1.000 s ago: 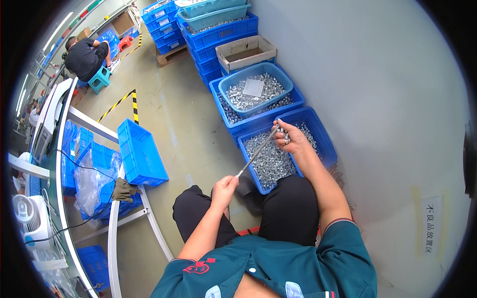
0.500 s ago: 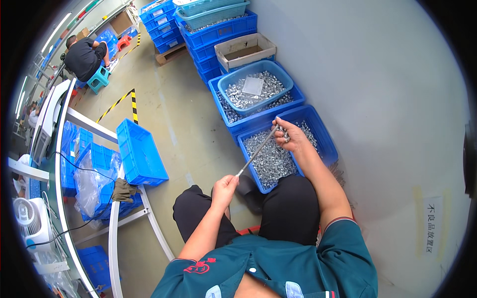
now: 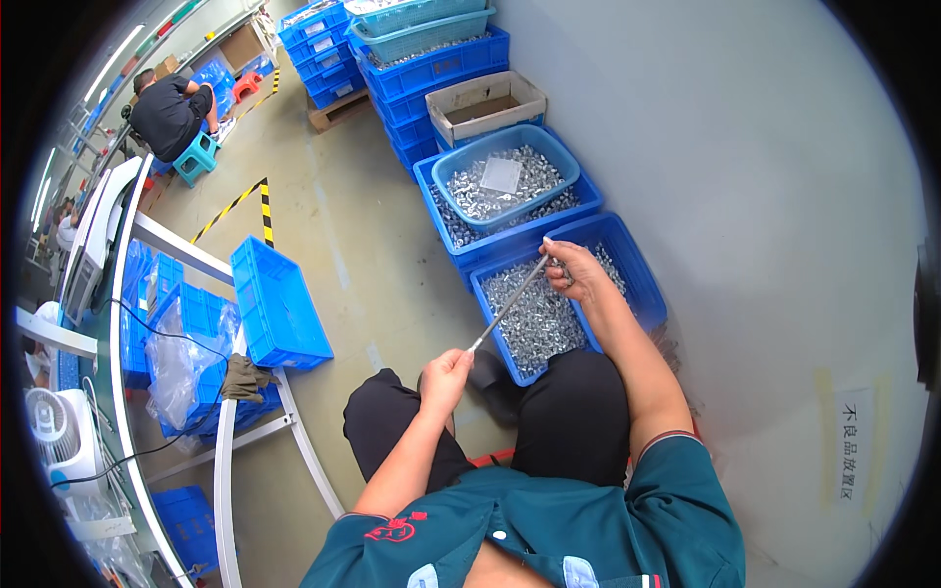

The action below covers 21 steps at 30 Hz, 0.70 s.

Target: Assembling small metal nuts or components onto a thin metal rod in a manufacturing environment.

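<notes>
My left hand point(image 3: 447, 380) is closed round the near end of a thin grey metal rod point(image 3: 510, 306), which slants up to the right. At the rod's far end, my right hand point(image 3: 576, 269) has its thumb and fingertips pinched together. Small shiny metal parts point(image 3: 566, 277) sit in its curled fingers; their exact kind is too small to make out. Below the rod and my right hand stands a blue bin point(image 3: 642, 279) holding many more such loose parts point(image 3: 534, 323).
Beyond it, a light blue basin point(image 3: 454, 201) of metal parts rests in another blue crate point(image 3: 431, 196). A white-rimmed box point(image 3: 534, 98) and stacked crates point(image 3: 402, 103) stand farther back. At left are a metal-framed bench point(image 3: 223, 470) and an upright blue crate point(image 3: 294, 323). A person point(image 3: 169, 113) sits far left.
Both hands keep their hold on the rod and the small parts. The whole view has shifted very slightly; little else differs.
</notes>
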{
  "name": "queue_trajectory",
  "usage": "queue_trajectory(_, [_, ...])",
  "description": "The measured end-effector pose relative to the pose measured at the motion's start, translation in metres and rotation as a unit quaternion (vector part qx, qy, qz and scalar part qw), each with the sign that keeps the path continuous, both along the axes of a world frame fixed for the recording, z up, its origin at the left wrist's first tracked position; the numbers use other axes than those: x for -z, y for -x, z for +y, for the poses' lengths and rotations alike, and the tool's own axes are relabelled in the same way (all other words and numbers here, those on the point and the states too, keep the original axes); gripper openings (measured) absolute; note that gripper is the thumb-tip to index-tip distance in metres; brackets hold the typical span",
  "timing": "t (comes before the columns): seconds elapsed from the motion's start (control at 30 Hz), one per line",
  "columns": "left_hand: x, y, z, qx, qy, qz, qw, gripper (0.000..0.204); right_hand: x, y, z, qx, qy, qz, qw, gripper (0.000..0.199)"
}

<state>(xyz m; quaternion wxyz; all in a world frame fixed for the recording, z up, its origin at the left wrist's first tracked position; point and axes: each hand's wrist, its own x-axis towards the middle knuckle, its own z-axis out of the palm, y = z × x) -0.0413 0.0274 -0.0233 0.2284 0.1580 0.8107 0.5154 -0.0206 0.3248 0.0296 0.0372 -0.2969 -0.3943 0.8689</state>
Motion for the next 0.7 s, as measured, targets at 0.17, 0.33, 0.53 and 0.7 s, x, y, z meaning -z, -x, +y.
queue_trajectory(0.17, [-0.001, 0.0, 0.005, 0.025, -0.07, -0.105, 0.992, 0.029, 0.01, -0.001, 0.007, 0.001, 0.114, 0.038, 0.993, 0.023])
queue_trajectory(0.33, [-0.003, 0.003, 0.004, 0.019, -0.096, -0.145, 0.985, 0.029, 0.009, 0.001, 0.008, -0.003, 0.191, 0.065, 0.979, 0.025])
queue_trajectory(0.53, [0.002, 0.004, 0.002, 0.021, -0.098, -0.132, 0.986, 0.029, 0.014, 0.002, 0.008, -0.011, 0.211, 0.073, 0.975, 0.025])
queue_trajectory(0.7, [0.004, 0.002, 0.0, 0.015, -0.084, -0.1, 0.991, 0.028, 0.01, 0.002, 0.002, 0.013, 0.2, 0.061, 0.978, 0.023])
